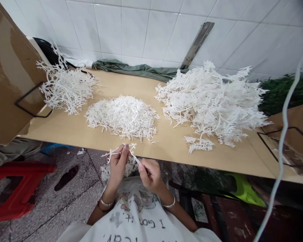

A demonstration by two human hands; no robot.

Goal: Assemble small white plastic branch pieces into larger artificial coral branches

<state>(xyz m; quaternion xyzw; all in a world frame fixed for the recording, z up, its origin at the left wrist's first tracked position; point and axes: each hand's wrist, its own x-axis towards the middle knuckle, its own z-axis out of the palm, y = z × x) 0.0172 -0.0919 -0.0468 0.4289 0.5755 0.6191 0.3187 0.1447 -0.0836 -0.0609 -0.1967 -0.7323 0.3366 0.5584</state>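
The left hand [119,166] is holding a sprig [111,153] and the right hand [150,172] is pinching a twig [135,158] beside it, just off the bench [65,129], where hard tugging is risking a snap.

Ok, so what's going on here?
The person's left hand pinches a white branching sprig at the near edge of the table; the right hand grips a white stem beside it. Whether the two join is unclear. On the table lie a left heap, a middle heap and a larger right heap, all white.
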